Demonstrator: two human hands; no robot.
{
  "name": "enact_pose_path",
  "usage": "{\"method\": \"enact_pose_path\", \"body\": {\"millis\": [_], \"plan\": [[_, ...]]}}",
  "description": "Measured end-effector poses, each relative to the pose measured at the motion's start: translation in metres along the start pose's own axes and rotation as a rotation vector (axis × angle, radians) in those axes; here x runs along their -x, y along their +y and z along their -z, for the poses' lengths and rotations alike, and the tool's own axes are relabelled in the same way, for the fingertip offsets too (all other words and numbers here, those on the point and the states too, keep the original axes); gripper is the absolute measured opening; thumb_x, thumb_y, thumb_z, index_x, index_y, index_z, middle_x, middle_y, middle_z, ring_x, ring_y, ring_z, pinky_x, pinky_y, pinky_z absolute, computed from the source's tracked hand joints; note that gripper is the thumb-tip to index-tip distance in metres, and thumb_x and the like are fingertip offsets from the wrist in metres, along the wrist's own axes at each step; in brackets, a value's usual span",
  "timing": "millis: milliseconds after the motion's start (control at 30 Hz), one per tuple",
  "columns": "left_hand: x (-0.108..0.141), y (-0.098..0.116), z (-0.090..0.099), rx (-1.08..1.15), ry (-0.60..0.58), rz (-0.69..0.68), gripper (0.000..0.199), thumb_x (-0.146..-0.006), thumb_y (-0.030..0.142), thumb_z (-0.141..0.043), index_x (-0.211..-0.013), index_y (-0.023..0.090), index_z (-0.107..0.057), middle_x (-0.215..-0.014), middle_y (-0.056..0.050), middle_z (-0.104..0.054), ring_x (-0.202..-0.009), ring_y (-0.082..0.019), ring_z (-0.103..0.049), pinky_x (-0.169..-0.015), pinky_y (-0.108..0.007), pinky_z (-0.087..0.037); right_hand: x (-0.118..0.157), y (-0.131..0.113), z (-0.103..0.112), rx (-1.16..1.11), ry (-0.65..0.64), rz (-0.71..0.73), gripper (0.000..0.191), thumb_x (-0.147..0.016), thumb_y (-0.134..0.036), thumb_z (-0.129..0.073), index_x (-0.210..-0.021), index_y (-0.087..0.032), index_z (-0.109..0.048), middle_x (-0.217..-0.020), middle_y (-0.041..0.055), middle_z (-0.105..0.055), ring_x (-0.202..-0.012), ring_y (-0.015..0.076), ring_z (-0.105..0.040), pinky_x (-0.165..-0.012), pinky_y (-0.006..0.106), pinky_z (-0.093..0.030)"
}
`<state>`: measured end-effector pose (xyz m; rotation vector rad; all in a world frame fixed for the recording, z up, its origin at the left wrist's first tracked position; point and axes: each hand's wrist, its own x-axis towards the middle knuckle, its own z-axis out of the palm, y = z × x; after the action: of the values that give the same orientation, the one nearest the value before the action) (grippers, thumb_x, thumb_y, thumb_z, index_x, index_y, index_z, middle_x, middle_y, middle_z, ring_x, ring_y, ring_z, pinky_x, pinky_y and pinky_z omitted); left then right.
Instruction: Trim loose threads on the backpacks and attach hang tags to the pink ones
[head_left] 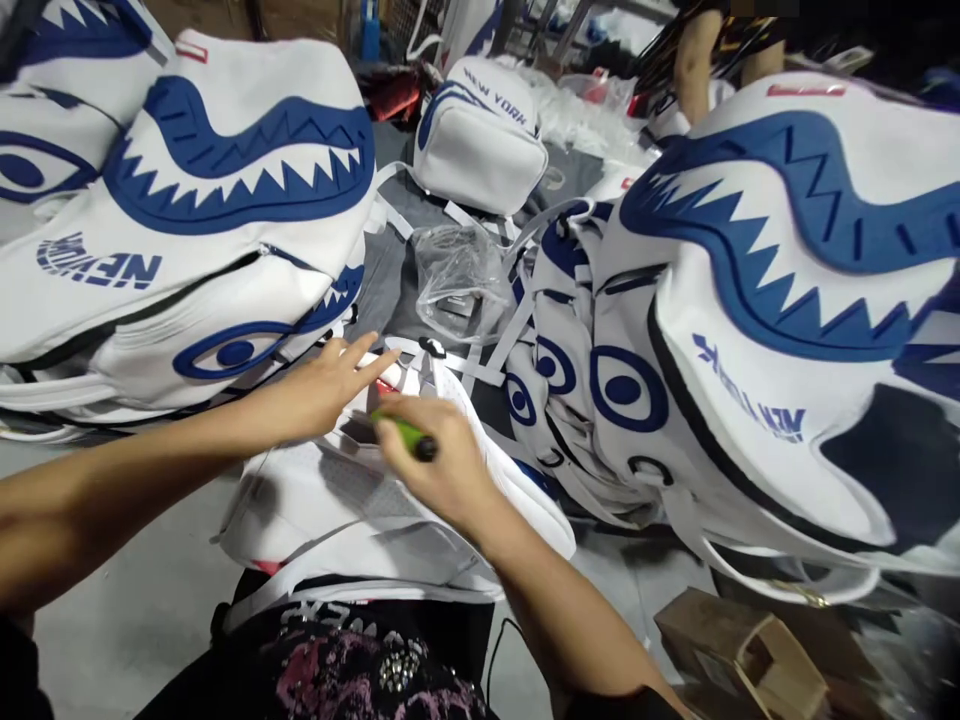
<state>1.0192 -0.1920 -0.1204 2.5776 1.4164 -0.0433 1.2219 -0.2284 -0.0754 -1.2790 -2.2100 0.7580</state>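
A white backpack (330, 510) lies in front of me, its straps and back panel facing up. My right hand (442, 465) is closed round a lime-green tool with a black end (409, 433). The tool's working end points at the bag's upper part, blurred and partly hidden, so its kind cannot be told. My left hand (326, 390) rests on the bag's top edge with fingers spread, just left of the tool. Near my fingertips shows a small red label (385, 386) on the bag.
White-and-blue shark-mouth backpacks (247, 190) are stacked at left, and more backpacks (750, 260) stand at right. Farther back are a small white NEW YORK bag (484, 140) and clear plastic wrapping (461, 285). A cardboard box (739, 645) sits low at right. Another person's arm (697, 65) shows behind.
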Motion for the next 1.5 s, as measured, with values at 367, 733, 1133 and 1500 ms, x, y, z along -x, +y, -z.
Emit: {"method": "enact_pose_path", "body": {"millis": [367, 733, 1133, 1500], "plan": [[-0.006, 0.011, 0.013, 0.041, -0.132, 0.101, 0.112, -0.065, -0.016, -0.038, -0.162, 0.03, -0.011, -0.17, -0.015, -0.011, -0.147, -0.037, -0.034, -0.11, -0.048, -0.044, -0.17, 0.16, 0.018, 0.955, -0.163, -0.328, 0.047, -0.09, -0.006, -0.042, -0.136, -0.002, -0.056, -0.129, 0.0316, -0.062, -0.119, 0.0328, -0.062, -0.097, 0.044, -0.047], [-0.007, 0.0, 0.008, 0.129, -0.083, 0.049, 0.108, -0.065, -0.013, -0.039, -0.162, 0.03, -0.015, -0.169, -0.015, -0.014, -0.146, -0.039, -0.036, -0.104, -0.05, -0.049, -0.17, 0.162, 0.015, 0.947, -0.196, -0.328, 0.037, -0.093, -0.004, -0.038, -0.112, -0.002, -0.07, -0.108, 0.0276, -0.071, -0.105, 0.028, -0.068, -0.08, 0.033, -0.048], [-0.008, 0.003, 0.009, 0.15, -0.045, 0.071, 0.101, -0.073, -0.009, -0.049, -0.161, 0.029, -0.018, -0.168, -0.018, -0.013, -0.147, -0.041, -0.034, -0.112, -0.053, -0.04, -0.005, 0.028, 0.061, 0.066, 0.14, -0.094, 0.016, -0.087, -0.029, -0.063, -0.094, -0.019, -0.074, -0.084, 0.0043, -0.075, -0.072, 0.0181, -0.068, -0.065, 0.028, -0.05], [0.088, 0.014, -0.027, 0.755, 0.29, 0.334, 0.075, -0.098, 0.042, -0.044, -0.159, 0.008, -0.02, -0.166, -0.018, -0.025, -0.154, -0.027, -0.026, -0.127, -0.045, -0.023, -0.016, -0.006, -0.014, 0.64, -0.562, -0.046, 0.029, -0.088, -0.011, -0.056, -0.108, -0.02, -0.075, -0.093, 0.0119, -0.077, -0.089, 0.0268, -0.071, -0.067, 0.031, -0.04]]}}
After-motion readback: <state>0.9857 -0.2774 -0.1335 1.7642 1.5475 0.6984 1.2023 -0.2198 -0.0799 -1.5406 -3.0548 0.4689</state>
